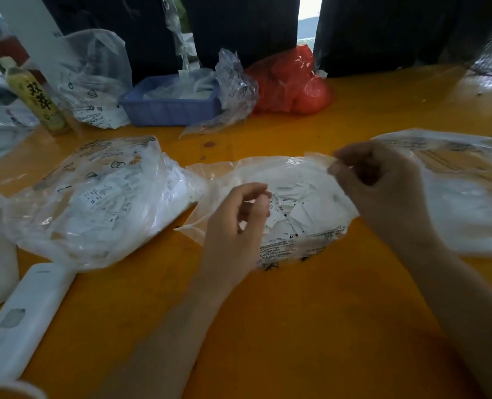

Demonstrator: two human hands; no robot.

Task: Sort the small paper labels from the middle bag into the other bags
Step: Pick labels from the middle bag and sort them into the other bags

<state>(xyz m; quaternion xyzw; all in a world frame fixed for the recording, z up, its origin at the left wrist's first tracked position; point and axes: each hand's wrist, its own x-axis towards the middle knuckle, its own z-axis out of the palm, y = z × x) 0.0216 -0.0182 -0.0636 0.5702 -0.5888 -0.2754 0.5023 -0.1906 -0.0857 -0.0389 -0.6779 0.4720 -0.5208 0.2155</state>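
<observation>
I am looking down at the orange table [311, 312], and much of the edge of the view is blurring out: the right bag [466, 197] is smearing into a pale haze, and the white device [23, 318] at lower left is running off the frame with its markings unreadable. My right hand [383, 191] is pinching the far rim of the middle bag [296, 240] between thumb and fingertips, though I cannot tell whether a label is also caught in that pinch. My left hand [236, 223] is hovering over the bag's mouth with fingers curling inward; whether it is grasping anything I cannot tell, as the fingertips are blurring. The paper labels [293, 208] are lying heaped inside the middle bag, a few showing "M". Printed warning text is running along that bag's near side, only fragments reading, such as "AUCH NICHT ALS". The left bag [95, 197] is holding labels marked "XS" and "S". At the back a blue tray [170, 109], a red bag [293, 82] and a green bottle [37, 99] with Chinese characters are standing.
</observation>
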